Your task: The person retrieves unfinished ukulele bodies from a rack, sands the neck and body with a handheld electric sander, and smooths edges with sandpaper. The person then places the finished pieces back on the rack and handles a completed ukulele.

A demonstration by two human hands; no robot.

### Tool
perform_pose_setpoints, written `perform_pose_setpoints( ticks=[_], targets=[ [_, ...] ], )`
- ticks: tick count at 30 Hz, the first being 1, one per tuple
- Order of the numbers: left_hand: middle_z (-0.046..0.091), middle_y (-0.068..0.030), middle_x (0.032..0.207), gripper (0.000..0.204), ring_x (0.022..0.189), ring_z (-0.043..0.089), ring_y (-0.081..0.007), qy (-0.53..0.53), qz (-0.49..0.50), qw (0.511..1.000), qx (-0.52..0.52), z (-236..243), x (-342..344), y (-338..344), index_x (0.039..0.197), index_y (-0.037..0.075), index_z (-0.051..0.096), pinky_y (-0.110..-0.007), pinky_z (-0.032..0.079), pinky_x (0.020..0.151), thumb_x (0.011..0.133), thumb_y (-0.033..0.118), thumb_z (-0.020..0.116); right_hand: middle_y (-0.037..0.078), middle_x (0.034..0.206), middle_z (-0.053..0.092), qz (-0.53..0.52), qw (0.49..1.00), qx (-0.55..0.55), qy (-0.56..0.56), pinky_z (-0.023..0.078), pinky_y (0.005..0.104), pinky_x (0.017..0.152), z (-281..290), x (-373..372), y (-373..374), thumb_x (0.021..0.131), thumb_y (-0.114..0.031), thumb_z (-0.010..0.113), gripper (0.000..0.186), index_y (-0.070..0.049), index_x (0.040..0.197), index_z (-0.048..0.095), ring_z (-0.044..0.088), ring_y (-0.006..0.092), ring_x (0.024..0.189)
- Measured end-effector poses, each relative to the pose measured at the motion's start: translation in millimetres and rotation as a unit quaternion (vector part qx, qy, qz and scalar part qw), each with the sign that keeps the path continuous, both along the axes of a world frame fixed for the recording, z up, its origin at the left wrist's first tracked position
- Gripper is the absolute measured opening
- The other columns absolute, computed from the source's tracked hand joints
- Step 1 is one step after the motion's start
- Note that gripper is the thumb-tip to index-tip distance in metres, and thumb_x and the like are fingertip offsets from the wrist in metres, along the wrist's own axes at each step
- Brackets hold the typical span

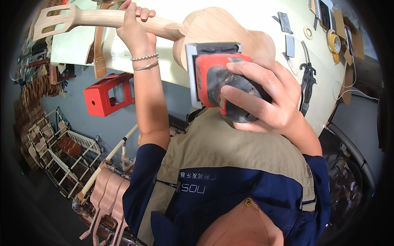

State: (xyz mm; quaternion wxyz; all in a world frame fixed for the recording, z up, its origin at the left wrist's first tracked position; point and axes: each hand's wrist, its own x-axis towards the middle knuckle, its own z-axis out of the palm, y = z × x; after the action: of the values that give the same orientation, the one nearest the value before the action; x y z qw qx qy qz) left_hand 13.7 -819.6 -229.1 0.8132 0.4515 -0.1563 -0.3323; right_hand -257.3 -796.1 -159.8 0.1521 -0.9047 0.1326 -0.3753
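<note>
A bare-wood ukulele (227, 28) with a slotted headstock lies across the pale table, its neck pointing left. My left hand (137, 33) is closed around the neck, thumb on the near side and fingertips showing over the top. In my right hand (273, 92) is a red and black power sander (211, 78), gripped around its dark rounded housing. The sander's flat grey pad is turned toward the left, beside the near edge of the ukulele's body. Whether the pad touches the wood I cannot tell.
Sanding blocks (289, 46), tape rolls (334, 42) and an air blow gun (307, 76) lie on the table's right side. Another brown wooden neck (99, 49) overhangs the left edge. Below stand a red stool-like frame (98, 98) and racks holding wooden parts (107, 190).
</note>
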Motion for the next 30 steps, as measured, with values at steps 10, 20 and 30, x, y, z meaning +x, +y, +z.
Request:
perform_pose_setpoints(
  ticks=[10, 20, 30],
  targets=[
    [0.038, -0.0008, 0.065, 0.011, 0.054, 0.038, -0.0111, 0.008, -0.004, 1.0, -0.004, 2, -2, -1, 0.094, 0.004, 0.05, -0.03, 0.039, 0.055, 0.084, -0.001, 0.049, 0.011, 0.094, 0.062, -0.02, 1.0, 0.005, -0.006, 0.05, 0.0307, 0.057, -4, -2, 2, 0.045, -0.027, 0.068, 0.046, -0.013, 0.088, 0.066, 0.059, 0.0252, 0.07],
    [0.038, -0.0007, 0.065, 0.012, 0.055, 0.038, -0.0113, 0.006, 0.009, 1.0, -0.012, 0, -4, 4, 0.096, 0.003, 0.049, -0.031, 0.04, 0.055, 0.084, 0.0, 0.048, 0.006, 0.093, 0.062, -0.046, 0.999, 0.013, 0.002, 0.05, 0.029, 0.054, -1, -5, 2, 0.041, -0.026, 0.065, 0.049, -0.018, 0.09, 0.066, 0.059, 0.0219, 0.072],
    [0.041, -0.0016, 0.066, 0.013, 0.052, 0.039, -0.0106, 0.009, 0.015, 1.0, -0.011, -9, 3, 2, 0.097, 0.003, 0.049, -0.03, 0.041, 0.052, 0.085, 0.001, 0.046, 0.007, 0.094, 0.062, -0.033, 0.998, 0.043, 0.014, 0.05, 0.0293, 0.055, -3, -16, 3, 0.045, -0.023, 0.068, 0.046, -0.016, 0.09, 0.066, 0.059, 0.023, 0.07]
  ],
)
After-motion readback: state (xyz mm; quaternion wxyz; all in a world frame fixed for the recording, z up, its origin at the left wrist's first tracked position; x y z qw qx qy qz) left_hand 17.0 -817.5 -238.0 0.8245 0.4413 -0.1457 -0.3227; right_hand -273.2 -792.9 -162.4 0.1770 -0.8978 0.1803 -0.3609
